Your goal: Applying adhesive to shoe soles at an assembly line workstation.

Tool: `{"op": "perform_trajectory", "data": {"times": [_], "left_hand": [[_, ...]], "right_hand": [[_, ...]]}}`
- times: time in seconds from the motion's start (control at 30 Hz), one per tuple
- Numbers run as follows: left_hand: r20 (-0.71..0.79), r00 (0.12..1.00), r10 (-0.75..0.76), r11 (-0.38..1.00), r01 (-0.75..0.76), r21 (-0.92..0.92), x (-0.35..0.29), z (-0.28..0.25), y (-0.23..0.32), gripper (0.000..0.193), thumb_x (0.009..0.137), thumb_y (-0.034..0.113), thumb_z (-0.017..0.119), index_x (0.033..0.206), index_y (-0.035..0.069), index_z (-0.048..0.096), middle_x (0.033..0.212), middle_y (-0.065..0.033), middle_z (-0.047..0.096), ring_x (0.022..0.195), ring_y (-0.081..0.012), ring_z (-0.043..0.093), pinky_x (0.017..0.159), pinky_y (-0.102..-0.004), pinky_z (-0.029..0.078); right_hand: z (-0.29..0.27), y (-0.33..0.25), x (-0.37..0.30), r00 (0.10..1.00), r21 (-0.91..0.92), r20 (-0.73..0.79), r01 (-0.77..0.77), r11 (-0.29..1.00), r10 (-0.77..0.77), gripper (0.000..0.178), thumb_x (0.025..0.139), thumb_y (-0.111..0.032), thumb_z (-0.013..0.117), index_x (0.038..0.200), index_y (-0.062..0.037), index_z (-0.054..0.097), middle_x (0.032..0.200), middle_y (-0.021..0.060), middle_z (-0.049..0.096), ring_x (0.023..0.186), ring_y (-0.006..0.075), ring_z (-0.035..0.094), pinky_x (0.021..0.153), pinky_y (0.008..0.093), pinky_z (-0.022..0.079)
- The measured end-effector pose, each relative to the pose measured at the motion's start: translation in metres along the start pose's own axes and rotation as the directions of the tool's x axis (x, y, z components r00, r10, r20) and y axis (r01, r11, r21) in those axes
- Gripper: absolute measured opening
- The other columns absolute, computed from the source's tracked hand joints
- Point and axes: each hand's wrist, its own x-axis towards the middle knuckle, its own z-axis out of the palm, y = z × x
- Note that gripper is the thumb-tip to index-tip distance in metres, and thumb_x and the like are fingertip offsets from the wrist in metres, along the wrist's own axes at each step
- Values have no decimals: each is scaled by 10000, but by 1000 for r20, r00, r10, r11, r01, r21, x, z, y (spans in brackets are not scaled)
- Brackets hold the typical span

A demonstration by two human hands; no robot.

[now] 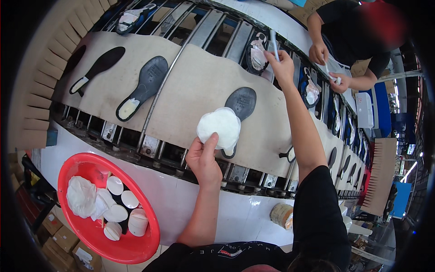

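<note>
My left hand [205, 157] pinches a round white cotton pad [219, 127], or a thin stack of them, between thumb and fingers. The pad is held over a black shoe sole [242, 102] on the beige conveyor belt and covers its middle; the heel end peeks out below. My right arm stretches across the belt to the far side. There my right hand [282, 67] grips a slim pale stick-like tool [273, 40], its kind unclear, upright beside a dark shoe upper [257, 53] with crumpled pale stuffing.
More soles [144, 86] lie along the belt [190, 81]. A red basin [154, 226] at the lower left holds white pads and cloth. A tape roll [281, 215] sits on the near ledge. Across the line, a co-worker's hands [340, 82] handle a small white thing.
</note>
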Motion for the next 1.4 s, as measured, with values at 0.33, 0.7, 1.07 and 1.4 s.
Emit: {"op": "perform_trajectory", "data": {"times": [0.33,0.7,1.07,1.4], "left_hand": [[-30,999,-17,999,16,-49,2,5,5,162,791,32,629,937,-39,618,872,-53,632,775,-84,576,683,-205,423],[-35,999,-34,999,34,-10,3,4,4,119,789,42,639,887,-22,621,803,-23,620,693,-44,534,607,-187,384],[-17,999,-36,999,36,-11,4,3,4,141,788,43,642,910,-25,622,842,-35,629,743,-59,556,650,-197,407],[-13,999,-52,999,52,7,6,-1,4,143,793,40,637,916,-30,619,834,-31,625,738,-59,553,659,-198,410]], "right_hand": [[17,7,-29,994,31,-51,-99,995,101,934,561,-448,780,1288,-36,362,876,143,593,767,249,595,706,340,467],[19,9,-29,985,183,-85,-132,974,149,965,584,-431,786,1307,-2,311,866,139,598,776,230,600,732,327,472],[9,11,-20,984,244,34,-176,954,173,286,705,-267,726,769,-15,608,636,26,572,550,94,500,513,251,400],[5,-12,-29,997,108,-77,-22,994,31,252,714,-275,684,792,-36,658,603,43,592,564,122,562,550,269,436]]}}
